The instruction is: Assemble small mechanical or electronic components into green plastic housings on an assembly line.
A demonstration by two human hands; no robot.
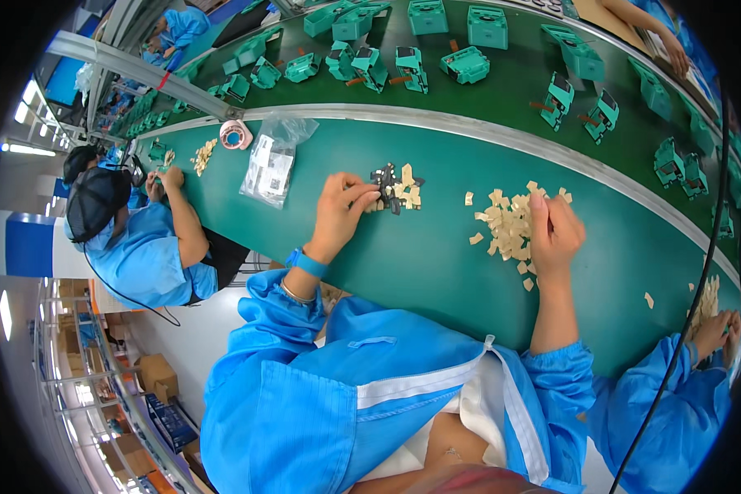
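Observation:
My left hand [339, 212] is at the left edge of a small mixed pile of black pieces [396, 207] and beige pieces. Its thumb and fingertips are pinched together; what they hold, if anything, is too small to make out. Over the right side of a larger heap of small flat beige pieces [506, 222] is my right hand [556, 235], with its fingers drawn together and curled. Anything between those fingers is hidden. A few loose beige pieces lie around the heap on the green tabletop [436, 272].
A clear plastic bag [268, 169] with a white label and a pink tape roll [235, 135] lie at the left. Beyond a metal rail, a dark green belt [502, 90] carries several teal plastic housings [465, 66]. Co-workers in blue sit on both sides; a black cable [675, 362] hangs at right.

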